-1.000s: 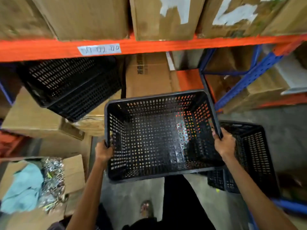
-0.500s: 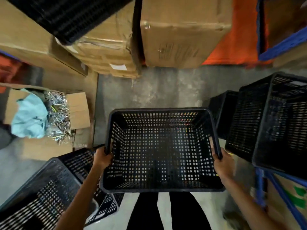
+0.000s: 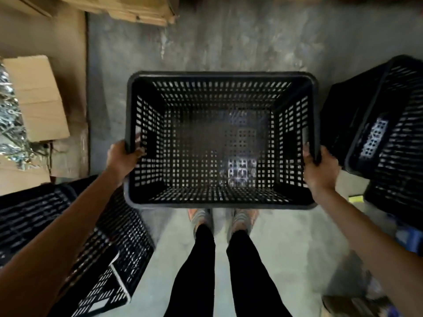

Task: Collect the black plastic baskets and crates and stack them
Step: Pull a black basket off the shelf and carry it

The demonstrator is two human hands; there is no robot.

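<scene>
I hold an empty black perforated plastic basket [image 3: 219,143] level in front of me, above the concrete floor and my feet. My left hand [image 3: 122,160] grips its left rim and my right hand [image 3: 320,170] grips its right rim. More black baskets [image 3: 87,248] lie at the lower left, partly behind my left forearm. A further black basket [image 3: 386,124] sits tilted at the right edge, with another below it.
An open cardboard box [image 3: 36,97] with shiny metal parts stands at the left. Cardboard cartons [image 3: 128,8] line the top edge. Grey concrete floor [image 3: 229,42] lies ahead. My legs and shoes [image 3: 224,220] are under the basket.
The view has tilted from the shelf down to the floor. The held basket stays in both hands and has come lower and closer over my feet.
</scene>
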